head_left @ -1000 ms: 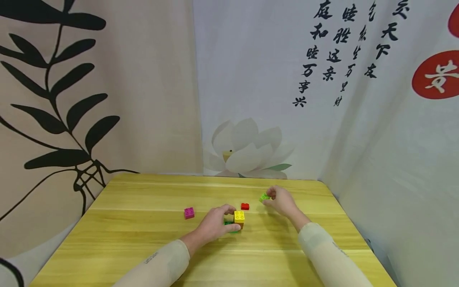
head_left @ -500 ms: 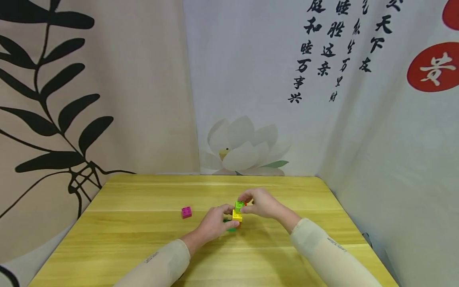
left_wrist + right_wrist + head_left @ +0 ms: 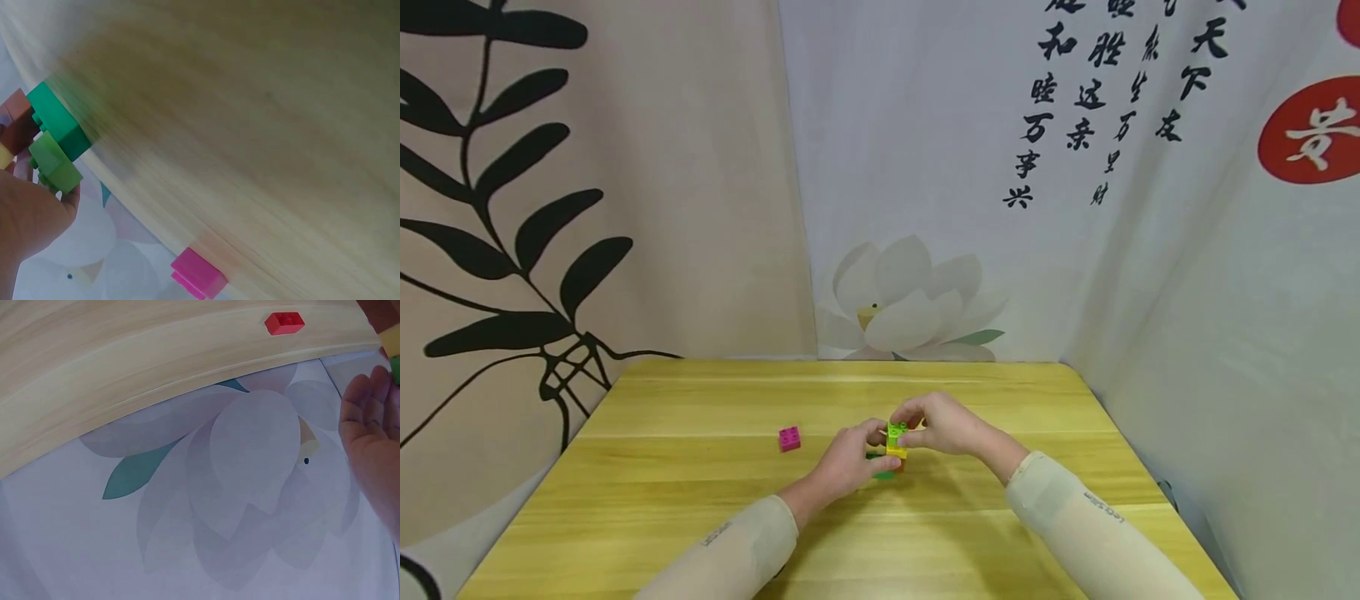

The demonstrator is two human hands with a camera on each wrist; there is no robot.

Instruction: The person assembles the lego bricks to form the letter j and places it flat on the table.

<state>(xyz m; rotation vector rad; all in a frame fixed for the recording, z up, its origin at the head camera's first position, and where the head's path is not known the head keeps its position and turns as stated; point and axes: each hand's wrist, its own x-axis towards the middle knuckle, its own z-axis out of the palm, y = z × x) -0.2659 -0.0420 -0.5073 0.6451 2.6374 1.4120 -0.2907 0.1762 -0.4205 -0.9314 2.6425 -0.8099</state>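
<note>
My left hand (image 3: 842, 463) grips the side of a brick stack with thumb and fingers. In that stack a yellow brick (image 3: 897, 453) sits above a brown-orange one (image 3: 902, 466), beside a dark green brick (image 3: 882, 475). My right hand (image 3: 951, 427) pinches a lime brick (image 3: 894, 431) directly on top of the yellow one; whether it is pressed fully down I cannot tell. The left wrist view shows the dark green brick (image 3: 59, 122), a lighter green brick (image 3: 56, 164) and the brown brick (image 3: 19, 122) by the left hand (image 3: 31, 212).
A magenta brick (image 3: 789, 439) lies on the wooden table (image 3: 700, 500), left of the stack. In the right wrist view a red brick (image 3: 285, 324) lies near the table's far edge; the right hand hides it in the head view. A printed curtain hangs behind.
The right hand has carried the lime brick leftward from the table's right side, over the yellow brick, and since lowered it slightly. The left hand has stayed around the stack.
</note>
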